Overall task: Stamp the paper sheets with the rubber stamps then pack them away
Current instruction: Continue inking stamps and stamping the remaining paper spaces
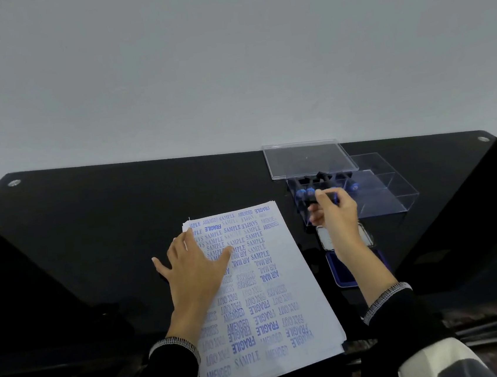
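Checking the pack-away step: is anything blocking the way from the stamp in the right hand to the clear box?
Nothing visible blocks it. The right hand pinches a stamp just above the open clear box, where other stamps already stand. The lid lies off, behind the box.

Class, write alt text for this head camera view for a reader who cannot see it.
A person's left hand rests flat on a stack of paper sheets covered in blue stamped words, while the right hand pinches a rubber stamp at a clear stamp box. An open ink pad lies on the black table.
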The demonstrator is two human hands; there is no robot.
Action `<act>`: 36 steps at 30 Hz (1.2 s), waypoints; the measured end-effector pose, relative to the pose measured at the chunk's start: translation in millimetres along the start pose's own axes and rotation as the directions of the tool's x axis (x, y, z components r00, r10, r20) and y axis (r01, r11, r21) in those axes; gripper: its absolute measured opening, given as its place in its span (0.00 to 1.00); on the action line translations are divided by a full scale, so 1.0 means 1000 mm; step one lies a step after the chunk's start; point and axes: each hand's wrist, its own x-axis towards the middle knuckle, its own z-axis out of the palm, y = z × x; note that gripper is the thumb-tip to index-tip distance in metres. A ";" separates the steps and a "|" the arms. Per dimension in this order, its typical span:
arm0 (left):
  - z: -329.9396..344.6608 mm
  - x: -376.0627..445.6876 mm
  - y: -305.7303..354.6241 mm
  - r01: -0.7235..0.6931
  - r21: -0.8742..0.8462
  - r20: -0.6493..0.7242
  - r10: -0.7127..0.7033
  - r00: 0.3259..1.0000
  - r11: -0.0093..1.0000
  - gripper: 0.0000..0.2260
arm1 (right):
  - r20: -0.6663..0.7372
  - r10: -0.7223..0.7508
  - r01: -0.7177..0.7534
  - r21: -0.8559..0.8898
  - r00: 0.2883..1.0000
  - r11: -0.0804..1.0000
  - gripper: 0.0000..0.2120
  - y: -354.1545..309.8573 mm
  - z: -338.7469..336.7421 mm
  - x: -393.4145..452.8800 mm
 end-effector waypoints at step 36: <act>0.048 -0.007 0.086 -0.332 -0.068 0.094 0.337 0.937 0.941 0.23 | -0.137 -0.237 0.123 -0.555 0.962 0.823 0.15 -0.027 -0.094 0.153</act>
